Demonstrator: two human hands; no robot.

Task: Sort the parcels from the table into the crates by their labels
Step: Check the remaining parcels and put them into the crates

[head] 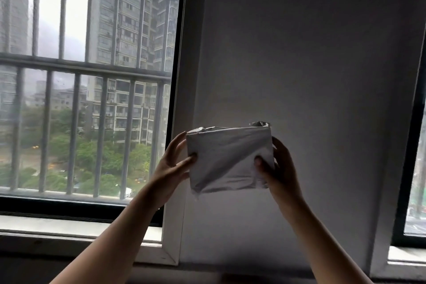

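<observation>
A white plastic-wrapped parcel [227,157] is held up in the air in front of the wall, between both hands. My left hand [171,165] grips its left edge, thumb on the near face and fingers behind. My right hand [277,166] grips its right edge the same way, thumb pressed on the near face. No label shows on the side facing me. The table and the crates are out of view.
A barred window [87,80] with a sill fills the left half, with tower blocks and trees outside. A grey wall [299,53] stands behind the parcel. A second window edge [417,168] is at the far right.
</observation>
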